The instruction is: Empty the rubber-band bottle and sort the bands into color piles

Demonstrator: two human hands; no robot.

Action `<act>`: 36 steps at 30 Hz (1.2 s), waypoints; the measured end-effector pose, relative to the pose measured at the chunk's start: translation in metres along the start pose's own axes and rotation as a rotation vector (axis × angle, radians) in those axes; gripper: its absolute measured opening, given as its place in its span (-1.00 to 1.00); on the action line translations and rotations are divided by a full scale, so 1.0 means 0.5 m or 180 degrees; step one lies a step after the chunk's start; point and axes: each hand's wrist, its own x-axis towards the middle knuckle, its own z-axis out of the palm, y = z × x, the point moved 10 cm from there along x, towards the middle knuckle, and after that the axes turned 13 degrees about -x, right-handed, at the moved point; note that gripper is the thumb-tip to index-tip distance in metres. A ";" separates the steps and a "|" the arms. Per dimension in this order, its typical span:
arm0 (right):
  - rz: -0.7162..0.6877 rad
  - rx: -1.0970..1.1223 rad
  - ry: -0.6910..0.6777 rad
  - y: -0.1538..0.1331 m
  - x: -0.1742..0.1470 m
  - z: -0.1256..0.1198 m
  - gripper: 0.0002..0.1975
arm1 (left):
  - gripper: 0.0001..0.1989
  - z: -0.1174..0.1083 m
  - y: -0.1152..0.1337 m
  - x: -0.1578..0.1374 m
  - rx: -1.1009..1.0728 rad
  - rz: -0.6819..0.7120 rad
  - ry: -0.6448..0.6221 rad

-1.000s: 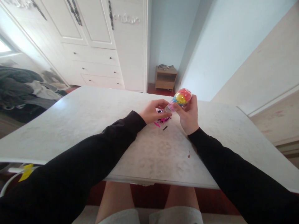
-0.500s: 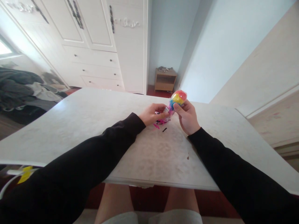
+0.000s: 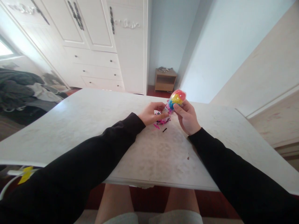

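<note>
A clear bulb-shaped container is tilted above the table, its rounded end up and to the right. Layers of red, yellow, blue and pink small pieces show through its wall. My right hand is closed around its wide part, thumb on the near side. At the narrow lower end, my left hand is closed with thumb and fingers about the neck; its mouth is hard to make out. Just below lies a heap of small pink and black pieces, partly hidden by my left fingers. One black piece lies apart.
Both hands are over a pale patterned table. A brown speck lies near my right sleeve. Beyond the table stand a white wardrobe and a small wooden cabinet. Dark clothes are piled at the left.
The container has shifted slightly left and down toward my left hand, and more of its neck shows between the fingers. The heap looks about the same.
</note>
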 end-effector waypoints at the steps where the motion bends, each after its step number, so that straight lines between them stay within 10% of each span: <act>1: 0.0011 0.0024 0.0014 -0.001 -0.001 0.001 -0.45 | -0.63 -0.004 0.001 0.001 0.0075 0.0035 0.0052; 36: 0.0001 0.0063 -0.0001 -0.008 0.003 -0.007 -0.48 | -0.61 0.009 0.014 0.000 0.0224 0.0077 -0.0100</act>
